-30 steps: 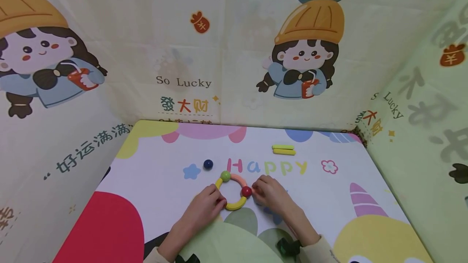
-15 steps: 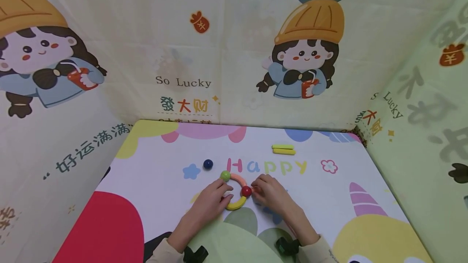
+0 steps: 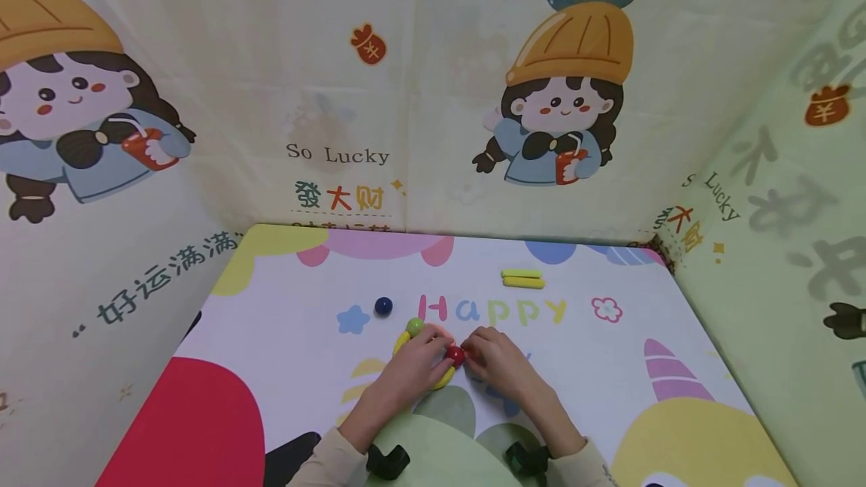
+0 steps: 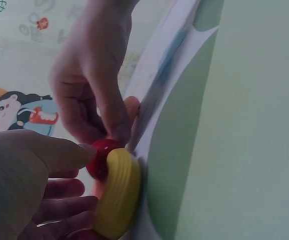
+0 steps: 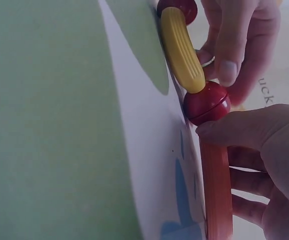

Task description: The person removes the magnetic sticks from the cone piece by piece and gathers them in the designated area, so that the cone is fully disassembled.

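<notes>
Curved toy rods and balls form a ring on the table. In the head view a green ball (image 3: 416,326) tops it, beside a curved pink rod (image 3: 441,332). My left hand (image 3: 414,358) reaches across the ring, its thumb and fingers at the red ball (image 3: 455,356) on the right side. A yellow curved rod (image 4: 119,192) meets that ball in the left wrist view. My right hand (image 3: 501,361) holds a straight orange rod (image 5: 217,185) between thumb and fingers, its end against the red ball. A second red ball (image 5: 182,10) shows at the yellow rod's other end.
Behind the ring lies a dark blue ball (image 3: 383,307). Two straight rods, one light green (image 3: 521,273) and one yellow (image 3: 524,283), lie side by side farther back. Printed cloth walls (image 3: 433,96) stand around the patterned table (image 3: 298,337).
My left hand has left the ring's left side and moved right, across the ring to the red ball. The right hand has stayed at that ball with the orange rod.
</notes>
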Demonstrator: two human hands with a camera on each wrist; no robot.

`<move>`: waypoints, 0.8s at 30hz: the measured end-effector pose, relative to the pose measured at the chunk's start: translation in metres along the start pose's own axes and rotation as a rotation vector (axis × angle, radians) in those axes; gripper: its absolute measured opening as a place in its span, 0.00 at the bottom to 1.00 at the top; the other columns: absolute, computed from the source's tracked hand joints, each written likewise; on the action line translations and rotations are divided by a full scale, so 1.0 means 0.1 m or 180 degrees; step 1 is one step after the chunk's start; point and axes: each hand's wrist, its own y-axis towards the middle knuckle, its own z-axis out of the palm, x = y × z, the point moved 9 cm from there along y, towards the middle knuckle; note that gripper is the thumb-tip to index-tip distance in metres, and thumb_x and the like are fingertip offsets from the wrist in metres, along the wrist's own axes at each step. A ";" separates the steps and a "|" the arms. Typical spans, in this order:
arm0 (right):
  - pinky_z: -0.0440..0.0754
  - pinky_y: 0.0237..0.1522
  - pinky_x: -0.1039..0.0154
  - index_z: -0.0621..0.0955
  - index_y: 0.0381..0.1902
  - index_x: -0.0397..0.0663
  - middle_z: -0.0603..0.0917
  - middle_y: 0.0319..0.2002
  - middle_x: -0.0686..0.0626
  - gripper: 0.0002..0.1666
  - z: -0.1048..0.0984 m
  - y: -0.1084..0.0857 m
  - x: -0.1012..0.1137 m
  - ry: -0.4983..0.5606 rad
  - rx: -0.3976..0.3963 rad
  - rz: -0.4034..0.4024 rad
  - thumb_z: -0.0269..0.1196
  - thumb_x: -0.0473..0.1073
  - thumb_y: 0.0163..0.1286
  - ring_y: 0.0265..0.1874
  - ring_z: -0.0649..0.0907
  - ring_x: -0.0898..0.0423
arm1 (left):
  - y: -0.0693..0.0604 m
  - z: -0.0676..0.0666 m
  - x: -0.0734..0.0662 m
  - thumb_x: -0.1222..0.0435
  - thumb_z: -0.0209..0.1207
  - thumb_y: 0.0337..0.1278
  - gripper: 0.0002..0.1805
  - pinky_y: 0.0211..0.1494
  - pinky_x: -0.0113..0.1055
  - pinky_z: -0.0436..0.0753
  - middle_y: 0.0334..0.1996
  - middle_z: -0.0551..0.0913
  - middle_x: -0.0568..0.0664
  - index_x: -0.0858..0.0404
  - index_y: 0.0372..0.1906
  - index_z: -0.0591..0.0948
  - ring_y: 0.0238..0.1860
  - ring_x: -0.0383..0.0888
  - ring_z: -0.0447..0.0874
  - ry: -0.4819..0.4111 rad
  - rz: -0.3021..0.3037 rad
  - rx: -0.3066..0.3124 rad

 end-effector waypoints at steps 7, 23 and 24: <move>0.82 0.41 0.65 0.87 0.40 0.50 0.84 0.35 0.56 0.11 0.00 -0.01 0.02 -0.0005 -0.0061 -0.0106 0.74 0.40 0.58 0.35 0.77 0.61 | 0.02 0.12 -0.01 0.57 0.67 0.61 0.15 0.54 0.34 0.85 0.47 0.81 0.48 0.58 0.50 0.84 0.45 0.41 0.82 0.0098 -0.0053 0.0075; 0.83 0.40 0.66 0.87 0.38 0.51 0.83 0.33 0.57 0.10 -0.02 -0.01 0.00 -0.0061 -0.0114 -0.0108 0.74 0.41 0.57 0.34 0.77 0.62 | 0.02 0.15 0.02 0.56 0.67 0.61 0.17 0.55 0.34 0.86 0.48 0.82 0.49 0.59 0.52 0.84 0.45 0.40 0.81 0.0006 -0.0204 0.0129; 0.83 0.40 0.66 0.87 0.38 0.51 0.82 0.33 0.57 0.09 -0.02 -0.01 0.00 -0.0073 -0.0114 -0.0086 0.74 0.41 0.58 0.34 0.77 0.62 | 0.02 0.15 0.02 0.56 0.67 0.61 0.17 0.55 0.34 0.85 0.48 0.82 0.49 0.59 0.52 0.84 0.45 0.40 0.81 0.0009 -0.0200 0.0126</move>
